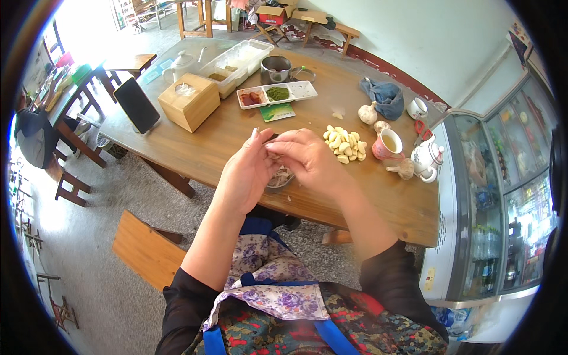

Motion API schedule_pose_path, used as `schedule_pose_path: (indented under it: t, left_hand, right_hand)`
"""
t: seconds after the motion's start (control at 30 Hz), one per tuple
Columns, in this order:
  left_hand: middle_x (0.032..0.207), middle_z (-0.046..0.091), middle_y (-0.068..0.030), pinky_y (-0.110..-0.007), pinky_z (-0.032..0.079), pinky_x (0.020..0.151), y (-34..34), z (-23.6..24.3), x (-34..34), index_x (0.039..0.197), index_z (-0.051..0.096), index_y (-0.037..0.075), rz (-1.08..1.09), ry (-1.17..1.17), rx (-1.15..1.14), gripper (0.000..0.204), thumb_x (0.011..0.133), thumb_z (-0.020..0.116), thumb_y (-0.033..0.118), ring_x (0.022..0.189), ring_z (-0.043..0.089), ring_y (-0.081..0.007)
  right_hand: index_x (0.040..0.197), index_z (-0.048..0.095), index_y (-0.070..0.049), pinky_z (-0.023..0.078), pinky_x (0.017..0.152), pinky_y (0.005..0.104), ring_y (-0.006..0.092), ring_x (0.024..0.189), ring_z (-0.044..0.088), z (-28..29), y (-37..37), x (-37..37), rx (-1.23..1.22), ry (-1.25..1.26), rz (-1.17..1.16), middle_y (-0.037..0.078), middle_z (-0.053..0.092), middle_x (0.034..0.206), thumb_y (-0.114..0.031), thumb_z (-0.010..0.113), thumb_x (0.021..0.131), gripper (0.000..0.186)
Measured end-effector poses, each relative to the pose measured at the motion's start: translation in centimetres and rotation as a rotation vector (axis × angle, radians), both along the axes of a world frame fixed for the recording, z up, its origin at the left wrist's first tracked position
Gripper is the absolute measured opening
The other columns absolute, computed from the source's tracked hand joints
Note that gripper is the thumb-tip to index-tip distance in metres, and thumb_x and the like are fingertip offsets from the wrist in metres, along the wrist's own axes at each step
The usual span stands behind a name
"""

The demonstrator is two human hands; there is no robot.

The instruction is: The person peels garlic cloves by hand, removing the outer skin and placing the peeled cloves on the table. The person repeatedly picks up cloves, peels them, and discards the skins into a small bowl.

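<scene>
My left hand and my right hand meet at the middle of the wooden table's near side, fingertips pinched together on something small that I cannot make out. Below them, partly hidden, is a bowl holding papery peels. To the right lies a pile of pale peeled garlic cloves. Unpeeled garlic bulbs sit behind and beside the pile, another bulb nearer the right edge.
The table holds a tissue box, phone, condiment tray, metal pot, cup and teapot. A glass-door cooler stands right, a chair lower left, a seated person far left.
</scene>
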State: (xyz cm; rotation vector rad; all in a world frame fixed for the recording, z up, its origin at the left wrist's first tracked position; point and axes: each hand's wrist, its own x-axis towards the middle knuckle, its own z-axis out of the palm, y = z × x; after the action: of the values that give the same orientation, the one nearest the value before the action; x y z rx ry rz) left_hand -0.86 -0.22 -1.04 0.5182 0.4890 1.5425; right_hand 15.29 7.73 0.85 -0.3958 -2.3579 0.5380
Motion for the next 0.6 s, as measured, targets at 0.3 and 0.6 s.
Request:
schedule_pose_path:
  t: [0.3, 0.6]
  left_hand:
    - [0.143, 0.054, -0.0221, -0.03, 0.05, 0.097, -0.1, -1.0, -0.3, 0.154, 0.03, -0.004, 0.138, 0.661, -0.039, 0.056, 0.103, 0.053, 0.006, 0.118, 0.06, -0.0181]
    - [0.126, 0.063, -0.0172, -0.028, 0.054, 0.09, 0.1, 0.5, 0.2, 0.134, 0.054, -0.001, 0.239, 0.778, -0.016, 0.041, 0.096, 0.067, 0.004, 0.106, 0.065, -0.0145]
  right_hand:
    - [0.118, 0.068, -0.009, 0.056, 0.084, 0.0404, 0.0326, 0.099, 0.065, -2.0, -0.2, -0.2, 0.111, 0.092, -0.06, 0.011, 0.066, 0.113, -0.01, 0.076, 0.083, 0.036]
    - [0.123, 0.061, -0.003, 0.056, 0.078, 0.0384, 0.0315, 0.093, 0.067, -2.5, -0.2, -0.2, -0.08, 0.256, -0.175, 0.016, 0.064, 0.109, -0.006, 0.071, 0.089, 0.036]
